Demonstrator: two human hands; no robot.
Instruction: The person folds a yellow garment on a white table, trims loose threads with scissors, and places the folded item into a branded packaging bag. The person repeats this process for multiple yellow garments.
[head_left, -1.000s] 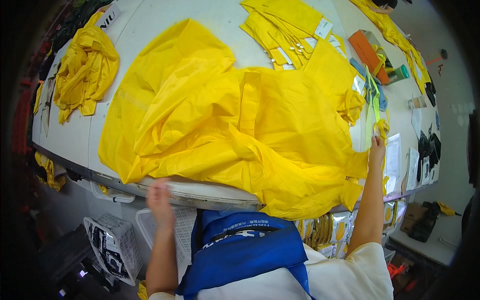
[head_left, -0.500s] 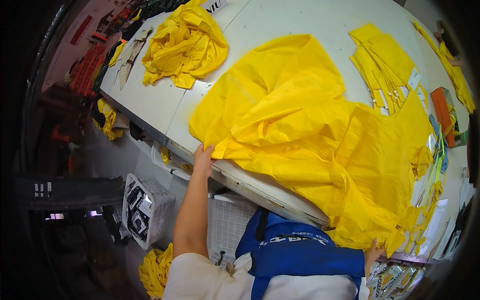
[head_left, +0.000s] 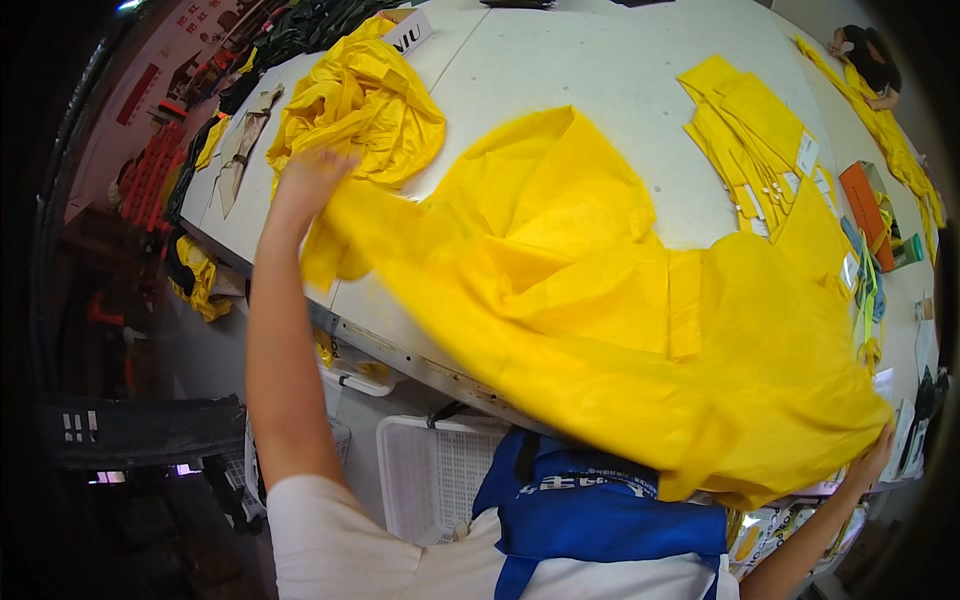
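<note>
Fingers of the left hand (head_left: pixel 312 187), blurred but apparently closed on the yellow garment (head_left: pixel 590 310), have swung its edge toward the upper left while the right hand (head_left: pixel 874 455) grips it lower right, spreading it wider across the centre.

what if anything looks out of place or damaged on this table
Nothing looks spilled or torn. The untidiest thing is the crumpled yellow heap at upper left: it lies bunched, while the yellow pieces at upper right lie flat, overlapping. The large yellow cloth is rumpled, but the left hand and right hand hold it.
</note>
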